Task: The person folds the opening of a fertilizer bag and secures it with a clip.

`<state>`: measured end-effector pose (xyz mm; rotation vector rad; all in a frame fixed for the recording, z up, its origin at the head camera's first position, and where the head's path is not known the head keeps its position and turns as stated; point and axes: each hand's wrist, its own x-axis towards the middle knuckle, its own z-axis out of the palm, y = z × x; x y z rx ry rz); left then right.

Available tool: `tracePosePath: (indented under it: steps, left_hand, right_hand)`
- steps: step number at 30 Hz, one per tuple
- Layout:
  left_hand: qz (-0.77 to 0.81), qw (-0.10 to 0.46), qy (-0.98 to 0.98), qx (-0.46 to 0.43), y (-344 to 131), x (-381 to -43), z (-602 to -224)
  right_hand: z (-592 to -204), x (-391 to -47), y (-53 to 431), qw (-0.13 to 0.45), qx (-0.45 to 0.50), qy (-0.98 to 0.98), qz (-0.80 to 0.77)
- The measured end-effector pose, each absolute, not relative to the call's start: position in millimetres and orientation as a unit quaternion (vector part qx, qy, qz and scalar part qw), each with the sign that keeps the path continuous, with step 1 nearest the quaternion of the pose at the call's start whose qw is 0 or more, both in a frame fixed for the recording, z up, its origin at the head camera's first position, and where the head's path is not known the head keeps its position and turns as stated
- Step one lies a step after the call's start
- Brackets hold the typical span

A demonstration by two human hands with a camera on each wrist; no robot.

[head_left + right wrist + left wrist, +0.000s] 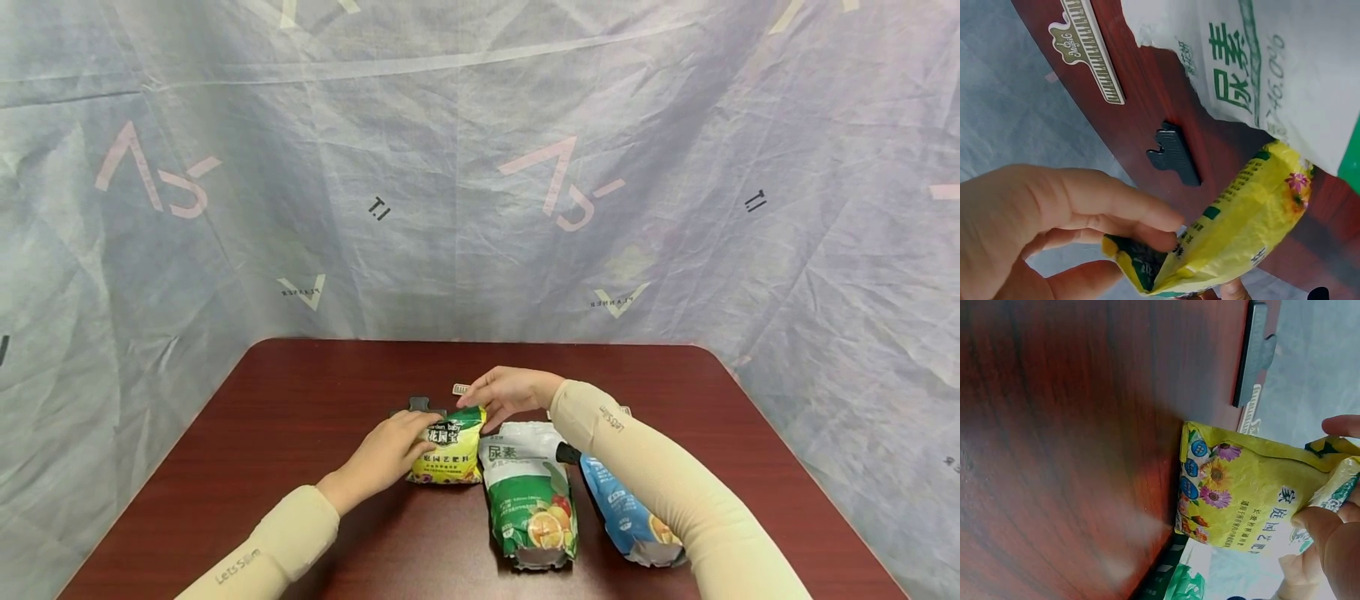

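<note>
A small yellow fertilizer bag (pixel 452 454) (pixel 1229 494) (pixel 1241 219) stands on the table, printed with flowers and a green top. My left hand (pixel 386 458) grips its upper left part, the thumb (pixel 1329 531) pressing on the front near the crumpled top edge. My right hand (pixel 513 390) reaches over from the other side. Its fingers (pixel 1147 219) curl around the folded green top corner. A white and green urea bag (pixel 525 492) (pixel 1241 69) lies just right of the yellow one. Behind the yellow bag is a black clip (pixel 420 406) (pixel 1175 156).
A blue bag (pixel 626 508) lies farther right, partly under my right forearm, with a black object (pixel 567 452) at its top. A piano-keyboard-patterned piece (pixel 1088 50) rests near the table's far edge. Grey printed cloth (pixel 450 167) hangs behind the table (pixel 322 375).
</note>
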<state>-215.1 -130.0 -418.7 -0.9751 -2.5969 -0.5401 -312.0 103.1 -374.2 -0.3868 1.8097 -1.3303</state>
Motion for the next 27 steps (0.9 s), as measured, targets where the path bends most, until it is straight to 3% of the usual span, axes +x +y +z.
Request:
tracePosePath:
  steps: [14,27]
  left_hand:
    - [-0.256,0.065,-0.920,-0.289,-132.0,-223.6,-412.8]
    - [-0.400,-0.029,-0.886,-0.232,-142.9,-236.7,-417.6]
  right_hand:
    - [-373.6,-314.0,115.7,0.389,-0.175,0.761,-0.490]
    - [-363.6,-303.1,125.1,0.314,-0.212,0.828,-0.414]
